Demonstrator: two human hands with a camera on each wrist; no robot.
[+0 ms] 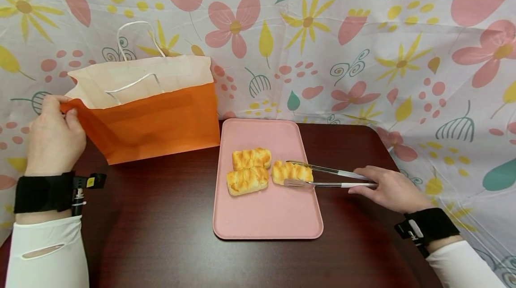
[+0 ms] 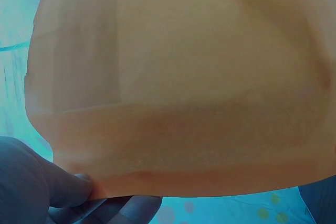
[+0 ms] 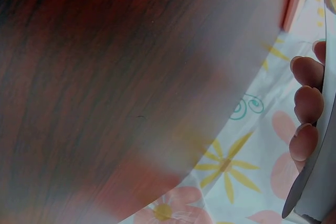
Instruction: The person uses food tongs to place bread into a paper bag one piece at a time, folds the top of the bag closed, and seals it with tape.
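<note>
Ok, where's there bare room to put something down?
Bare table lies left of the tray, in front of the bag; the tray's near end is free too. Crowded: mid-tray, with three rolls and tongs held by the right hand.

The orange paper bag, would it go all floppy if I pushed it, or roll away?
The orange paper bag would probably bend: its side bows where the left hand grips the rim. It's likely light for its size, as its edge looks thin, though its inside bottom is hidden. Rolling seems unlikely, given its broad flat front.
</note>
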